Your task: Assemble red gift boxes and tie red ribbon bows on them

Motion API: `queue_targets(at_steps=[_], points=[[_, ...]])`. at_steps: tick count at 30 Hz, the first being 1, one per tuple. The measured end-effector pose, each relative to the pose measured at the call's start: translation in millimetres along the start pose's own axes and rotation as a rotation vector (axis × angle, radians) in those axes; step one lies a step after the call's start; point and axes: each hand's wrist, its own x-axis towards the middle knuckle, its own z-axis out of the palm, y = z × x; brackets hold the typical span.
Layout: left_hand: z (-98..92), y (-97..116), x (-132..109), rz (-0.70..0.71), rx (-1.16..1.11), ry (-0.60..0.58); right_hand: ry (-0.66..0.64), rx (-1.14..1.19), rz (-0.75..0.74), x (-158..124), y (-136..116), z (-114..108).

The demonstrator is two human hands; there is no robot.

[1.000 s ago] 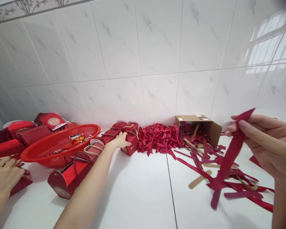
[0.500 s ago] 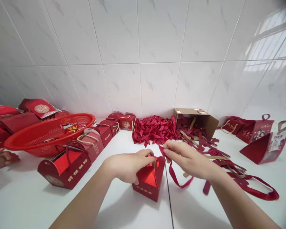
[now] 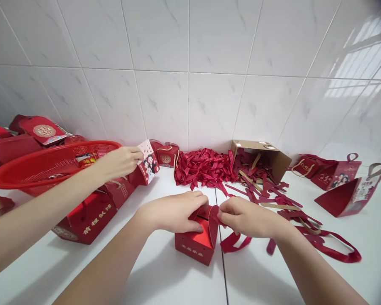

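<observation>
A small red gift box [image 3: 193,250] with gold lettering stands on the white table in front of me. My left hand [image 3: 179,212] grips its upper part from the left, fingers curled over the top. At the box's right end flap, my right hand [image 3: 246,216] pinches a red ribbon [image 3: 233,243] against the flap. The ribbon's loose length hangs below that hand onto the table. My fingers hide the spot where ribbon and flap meet.
A co-worker's arm [image 3: 66,195] reaches in from the left and holds a printed box [image 3: 148,163]. A red plastic basket [image 3: 108,146] and gift boxes [image 3: 92,220] stand left. A ribbon pile [image 3: 205,167], cardboard box [image 3: 281,167], loose strips [image 3: 281,207] and triangular boxes [image 3: 339,197] lie behind and right.
The co-worker's arm has come in over the basket to a printed box at the back. My right hand has brought the ribbon end against the box's flap. My left hand still holds the box.
</observation>
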Motion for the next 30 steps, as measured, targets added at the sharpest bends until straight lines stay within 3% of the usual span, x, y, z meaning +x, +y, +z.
queue_targets(at_steps=[6, 13, 16, 20, 23, 27, 30], points=[[1.7, -2, 8, 0.033, 0.029, -0.042, 0.013, 0.035, 0.027, 4, 1, 4], [8.9, -5, 16, 0.104, -0.035, 0.056, 0.070, -0.044, 0.064, 1, -6, 11], [10.2, -4, 18, 0.110, -0.067, 0.118, 0.130, -0.110, 0.078, -6, -7, 7], [6.4, -2, 13, 0.113, -0.141, 0.248, 0.321, -0.159, 0.020, -17, -6, -4], [0.3, 4, 4, 0.161, -0.205, 0.399, 0.372, -0.003, -0.061, -18, -9, -7], [-7.8, 15, -9, 0.229, -0.235, 0.595, 0.326, 0.221, -0.145, -12, -22, -3], [-11.6, 16, -18, 0.183, -0.169, 0.591, 0.405, 0.236, -0.217, -18, -27, -4]])
